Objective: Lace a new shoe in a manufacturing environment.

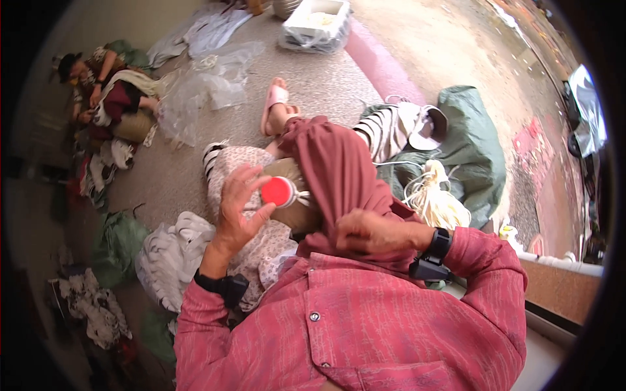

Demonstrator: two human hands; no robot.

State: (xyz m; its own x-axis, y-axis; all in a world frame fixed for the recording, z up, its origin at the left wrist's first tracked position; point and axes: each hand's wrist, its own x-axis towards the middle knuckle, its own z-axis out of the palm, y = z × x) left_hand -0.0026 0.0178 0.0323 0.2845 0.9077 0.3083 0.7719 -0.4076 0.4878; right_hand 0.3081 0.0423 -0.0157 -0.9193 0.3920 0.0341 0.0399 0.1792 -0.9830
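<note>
A round red cap-like piece with a white rim [277,191] sits over my lap. My left hand [236,205] has its thumb and fingertips around the cap's left edge, gripping it. White string [301,194] comes off the cap's right side. My right hand [365,231] is closed, with fingers curled, above the dark red cloth [332,163] on my leg. What it holds, if anything, is hidden. Behind the cap lies a khaki padded surface [303,212]. Patterned cloth [244,163] lies below my left hand.
Left of me lie bunched white strips [175,257] and a green sack [119,246]. Right are striped fabric [388,130], a bundle of cream strands [435,199] and a green sheet [479,150]. Another person [107,94] sits far left. A white box [318,19] stands ahead.
</note>
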